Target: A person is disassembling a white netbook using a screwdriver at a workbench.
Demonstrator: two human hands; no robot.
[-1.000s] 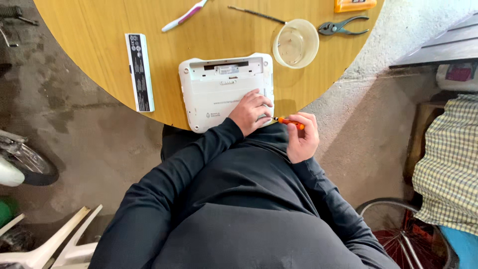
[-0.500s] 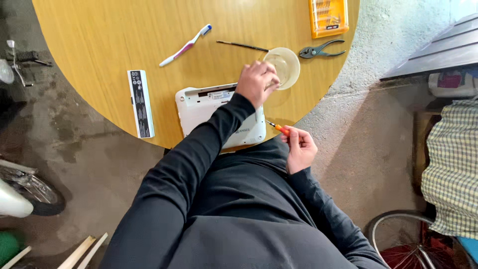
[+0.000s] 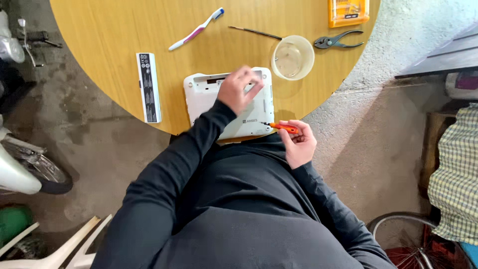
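Your left hand [image 3: 240, 89], fingers loosely spread, rests on the white plastic laptop [image 3: 226, 107] near the round wooden table's [image 3: 99, 30] edge. Right hand [image 3: 297, 142] pinches an orange screwdriver [image 3: 281, 127]. Clear round cup [image 3: 293, 57] nearby.

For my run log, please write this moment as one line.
left hand over white laptop | right hand holds orange screwdriver | round wooden table

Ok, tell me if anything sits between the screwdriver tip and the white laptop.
Nothing visible does. The orange screwdriver in the right hand points at the white laptop's near corner; the left hand lies further up its underside.
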